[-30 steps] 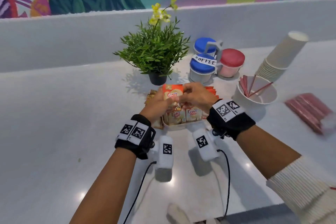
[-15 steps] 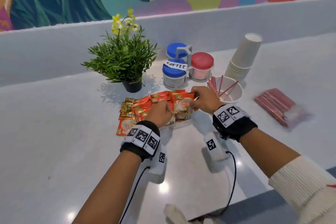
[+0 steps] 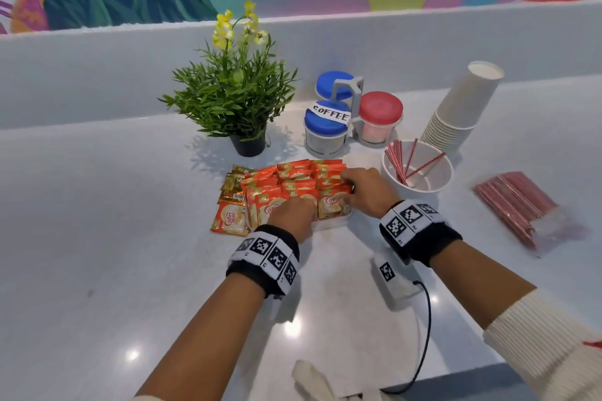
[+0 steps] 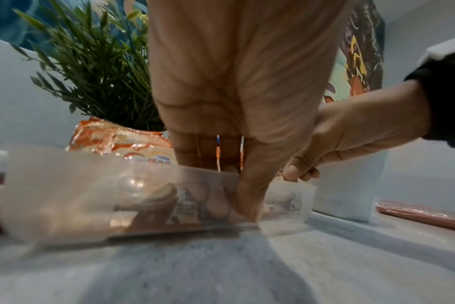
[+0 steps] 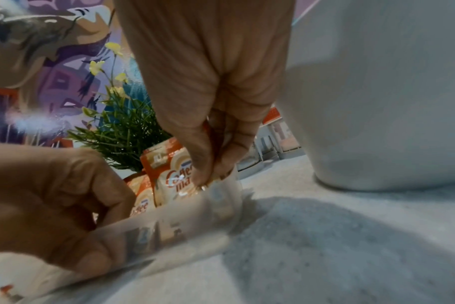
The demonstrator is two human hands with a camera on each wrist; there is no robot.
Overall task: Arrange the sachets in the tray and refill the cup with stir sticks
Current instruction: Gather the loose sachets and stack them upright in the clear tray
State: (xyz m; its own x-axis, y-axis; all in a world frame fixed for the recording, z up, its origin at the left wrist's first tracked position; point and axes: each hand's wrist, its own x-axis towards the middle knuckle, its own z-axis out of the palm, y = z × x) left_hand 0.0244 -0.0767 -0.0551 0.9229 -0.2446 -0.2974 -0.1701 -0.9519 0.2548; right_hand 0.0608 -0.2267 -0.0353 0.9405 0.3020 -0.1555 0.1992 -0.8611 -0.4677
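Orange sachets [image 3: 294, 184] now stand packed in rows inside the clear tray [image 4: 65, 191], where a moment ago one was still held up above it. A few more sachets [image 3: 232, 202] lie loose on the counter just left of the tray. The left hand [image 3: 293, 215] has come down with curled fingers gripping the tray's front wall. The right hand [image 3: 366, 192] pinches a sachet at the tray's right end. So the sachet job looks nearly done. The white cup [image 3: 418, 184] to the right holds only a few red stir sticks [image 3: 399, 163], and the stick pack [image 3: 518, 205] lies untouched further right.
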